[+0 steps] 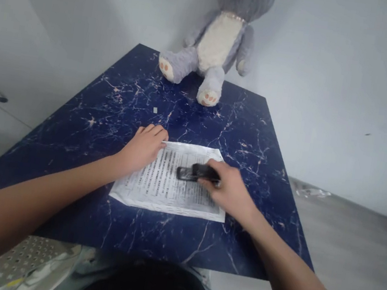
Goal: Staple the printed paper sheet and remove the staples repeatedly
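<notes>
A printed sheet of paper (168,187) lies flat on the dark blue marbled table (112,104). My left hand (144,146) rests on the sheet's upper left corner, its fingers together and curled down onto the paper. My right hand (232,189) is closed around a black stapler (191,171), which lies over the middle of the sheet and points left.
A grey and cream plush toy (217,47) sits at the table's far edge against the white wall. A small pale scrap (155,109) lies on the table beyond the paper. Grey floor shows to the right, and a perforated metal plate (27,256) below the near edge.
</notes>
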A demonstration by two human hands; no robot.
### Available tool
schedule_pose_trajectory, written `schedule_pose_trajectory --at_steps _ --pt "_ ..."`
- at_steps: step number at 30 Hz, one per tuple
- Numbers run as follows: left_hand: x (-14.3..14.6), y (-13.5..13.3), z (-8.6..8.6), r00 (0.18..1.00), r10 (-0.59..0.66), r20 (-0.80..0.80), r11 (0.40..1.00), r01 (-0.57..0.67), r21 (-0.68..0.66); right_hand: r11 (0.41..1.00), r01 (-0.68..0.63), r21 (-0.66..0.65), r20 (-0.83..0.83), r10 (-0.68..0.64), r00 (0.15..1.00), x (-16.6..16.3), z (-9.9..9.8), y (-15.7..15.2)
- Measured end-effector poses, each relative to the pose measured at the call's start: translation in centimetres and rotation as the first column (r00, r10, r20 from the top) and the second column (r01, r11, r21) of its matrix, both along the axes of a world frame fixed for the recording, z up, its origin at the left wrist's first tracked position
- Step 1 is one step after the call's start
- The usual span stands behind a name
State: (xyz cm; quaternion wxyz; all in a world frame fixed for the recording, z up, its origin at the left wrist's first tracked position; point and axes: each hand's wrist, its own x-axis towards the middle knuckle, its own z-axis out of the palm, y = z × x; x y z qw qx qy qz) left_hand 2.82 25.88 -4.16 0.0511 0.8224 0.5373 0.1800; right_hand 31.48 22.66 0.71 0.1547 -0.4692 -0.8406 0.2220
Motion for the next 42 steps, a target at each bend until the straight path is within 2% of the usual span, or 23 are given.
schedule_pose_trajectory --at_steps 2,4,6,8,14,21,30,32,38,42 --pt "-0.6 0.3 -0.1 1.000 -0.010 0.012 1.000 0.010 -0.007 0.983 0.168 0.073 0.005 -0.168 0.986 2.8 1.0 1.7" --pt "-1.1 0.6 0.0 0.999 -0.024 0.036 0.999 0.025 -0.024 0.940 0.303 0.155 0.033 -0.312 0.950 5.6 1.6 3.5" --pt "-1.5 0.8 0.1 0.998 -0.029 0.063 0.999 0.031 -0.034 0.908 0.376 0.187 0.107 -0.399 0.911 7.8 1.5 5.0" --pt "-1.6 0.9 0.2 0.997 -0.018 0.076 0.999 0.021 -0.032 0.902 0.393 0.176 0.202 -0.424 0.883 9.1 1.1 6.0" --pt "-1.5 0.8 0.2 0.998 0.035 0.058 0.999 -0.034 -0.020 0.970 0.237 0.057 0.362 -0.242 0.901 8.9 0.6 5.4" --pt "-1.5 0.5 0.6 0.985 0.135 0.107 0.991 -0.135 -0.005 0.989 0.146 -0.018 0.333 -0.131 0.934 7.5 1.3 4.1" --pt "-1.5 0.4 0.3 0.984 0.138 0.110 0.990 -0.140 0.009 0.992 0.124 -0.025 0.347 -0.108 0.931 7.5 0.5 3.3" --pt "-1.3 0.3 0.4 0.984 0.096 0.147 0.995 -0.097 0.004 0.993 0.119 -0.018 0.335 -0.106 0.936 7.6 0.5 3.3" --pt "0.0 -0.3 -0.1 0.956 -0.154 0.249 0.975 0.188 -0.117 0.995 0.086 -0.056 0.269 -0.068 0.961 7.1 0.9 3.2" --pt "0.1 -0.3 -0.4 0.964 -0.190 0.188 0.974 0.208 -0.084 0.994 0.089 -0.068 0.239 -0.070 0.969 6.1 1.1 2.9"
